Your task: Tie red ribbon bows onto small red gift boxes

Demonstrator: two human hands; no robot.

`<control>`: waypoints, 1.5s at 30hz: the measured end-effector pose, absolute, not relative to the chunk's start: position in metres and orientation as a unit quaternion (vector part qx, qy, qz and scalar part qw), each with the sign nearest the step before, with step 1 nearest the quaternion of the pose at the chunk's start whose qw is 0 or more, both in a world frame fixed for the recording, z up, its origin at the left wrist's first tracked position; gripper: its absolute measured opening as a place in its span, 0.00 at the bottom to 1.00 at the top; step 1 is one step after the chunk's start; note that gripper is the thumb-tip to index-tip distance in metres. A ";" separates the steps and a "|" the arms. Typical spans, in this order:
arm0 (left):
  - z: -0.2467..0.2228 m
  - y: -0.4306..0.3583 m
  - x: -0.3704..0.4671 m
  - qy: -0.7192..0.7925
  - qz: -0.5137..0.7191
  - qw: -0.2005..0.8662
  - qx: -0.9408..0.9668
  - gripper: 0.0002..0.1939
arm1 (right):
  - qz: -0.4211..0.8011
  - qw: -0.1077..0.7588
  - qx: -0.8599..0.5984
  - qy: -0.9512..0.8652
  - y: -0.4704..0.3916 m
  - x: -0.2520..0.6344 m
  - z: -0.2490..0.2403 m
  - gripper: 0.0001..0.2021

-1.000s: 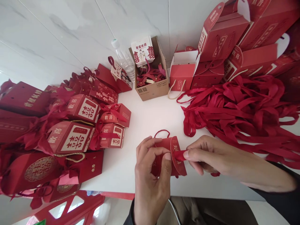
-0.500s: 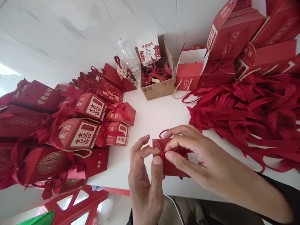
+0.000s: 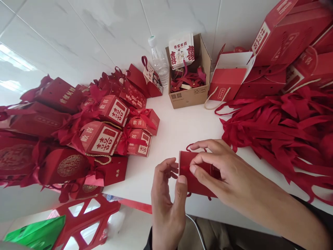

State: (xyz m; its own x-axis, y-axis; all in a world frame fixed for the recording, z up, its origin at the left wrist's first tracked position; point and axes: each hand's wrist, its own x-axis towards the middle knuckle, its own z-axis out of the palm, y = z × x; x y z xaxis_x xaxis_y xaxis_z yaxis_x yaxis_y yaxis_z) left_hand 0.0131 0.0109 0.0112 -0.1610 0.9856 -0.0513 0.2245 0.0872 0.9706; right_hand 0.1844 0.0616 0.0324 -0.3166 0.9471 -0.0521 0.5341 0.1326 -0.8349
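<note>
A small red gift box (image 3: pixel 200 185) with thin red cord loops stands near the table's front edge, between my hands. My left hand (image 3: pixel 168 194) is at its left side, thumb against the left edge and fingers bent behind it. Over the box top, my right hand (image 3: pixel 215 163) has thumb and index finger pinched together, its other fingers reaching over the back edge. Whatever lies in that pinch is too small or hidden to make out. Part of the box's right side is covered by my right hand.
Finished-looking red boxes with bows (image 3: pixel 104 139) are stacked at left. Behind stand a cardboard box (image 3: pixel 186 99) of ribbon pieces and a clear bottle (image 3: pixel 160 62). Red ribbons (image 3: pixel 281 128) heap at right before larger red cartons (image 3: pixel 275 45). A red plastic stool (image 3: pixel 85 218) is below left.
My view has shifted, so the scene sits farther right. The curved flap and the red bit between my fingertips on the box no longer show; its top face looks flat. My left fingers have drawn back slightly.
</note>
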 end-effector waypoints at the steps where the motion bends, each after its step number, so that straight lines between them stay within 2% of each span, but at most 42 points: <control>1: 0.011 0.011 0.012 0.606 0.460 0.422 0.493 0.14 | 0.401 0.255 -0.526 -0.706 0.062 0.183 0.032 0.14; 8: 0.012 0.006 0.020 0.605 0.477 0.471 0.430 0.16 | 0.417 0.263 -0.511 -0.704 0.064 0.177 0.035 0.14; 13: 0.018 0.014 0.019 0.610 0.467 0.449 0.455 0.14 | 0.432 0.258 -0.517 -0.693 0.065 0.177 0.035 0.13; 17: 0.019 0.023 0.017 0.603 0.461 0.492 0.427 0.12 | 0.432 0.259 -0.512 -0.695 0.065 0.178 0.033 0.14; 23: 0.012 0.028 0.014 0.596 0.520 0.487 0.371 0.12 | 0.347 0.300 -0.513 -0.726 0.059 0.186 0.024 0.10; 29: 0.004 0.040 -0.017 0.591 0.611 0.458 0.260 0.13 | 0.285 0.325 -0.567 -0.701 0.037 0.217 0.016 0.19; 32: -0.005 0.042 -0.032 0.607 0.621 0.443 0.223 0.16 | 0.279 0.322 -0.596 -0.681 0.023 0.238 0.005 0.19; 39: -0.019 0.022 -0.028 0.649 0.586 0.430 0.226 0.13 | 0.350 0.303 -0.634 -0.619 0.009 0.238 -0.009 0.18; 42: -0.012 0.008 -0.015 0.673 0.478 0.465 0.321 0.22 | 0.393 0.309 -0.642 -0.582 0.012 0.224 0.002 0.16; 45: -0.004 0.000 -0.002 0.713 0.401 0.420 0.392 0.25 | 0.431 0.281 -0.654 -0.555 0.012 0.220 0.012 0.17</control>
State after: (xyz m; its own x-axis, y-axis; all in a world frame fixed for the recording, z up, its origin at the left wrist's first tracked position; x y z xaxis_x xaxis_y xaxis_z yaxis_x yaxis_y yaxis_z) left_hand -0.0018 -0.0002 -0.0040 -0.3392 0.8969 -0.2837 0.2225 0.3695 0.9022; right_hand 0.2197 0.0121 0.0119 0.0124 0.9680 -0.2508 0.4831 -0.2254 -0.8461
